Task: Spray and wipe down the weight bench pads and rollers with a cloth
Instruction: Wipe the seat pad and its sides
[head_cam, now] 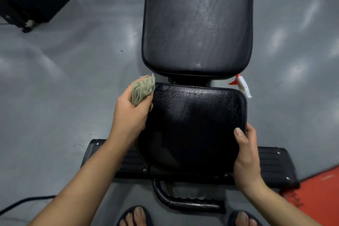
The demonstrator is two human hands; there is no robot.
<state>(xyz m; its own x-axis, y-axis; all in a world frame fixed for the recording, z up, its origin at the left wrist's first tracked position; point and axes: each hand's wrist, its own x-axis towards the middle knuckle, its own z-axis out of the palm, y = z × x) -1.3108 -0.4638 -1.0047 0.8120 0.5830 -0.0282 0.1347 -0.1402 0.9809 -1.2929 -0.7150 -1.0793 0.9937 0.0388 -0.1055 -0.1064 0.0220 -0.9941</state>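
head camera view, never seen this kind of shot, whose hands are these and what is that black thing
The camera sits on a person's head and looks down, so the two arms are their own. The black thing is a weight bench: the seat pad is nearest, with the longer back pad beyond it. The left hand holds a greenish cloth against the seat pad's left edge. The right hand grips the pad's right edge, thumb on top. A spray bottle with an orange trigger shows past the seat's far right corner.

- Left forearm (88,180) and right forearm (286,205) bare, no sleeve in view.
- Left hand (128,113) and right hand (245,152) ungloved, nails short.
- Dark open-toed sandals (123,213), toes showing.
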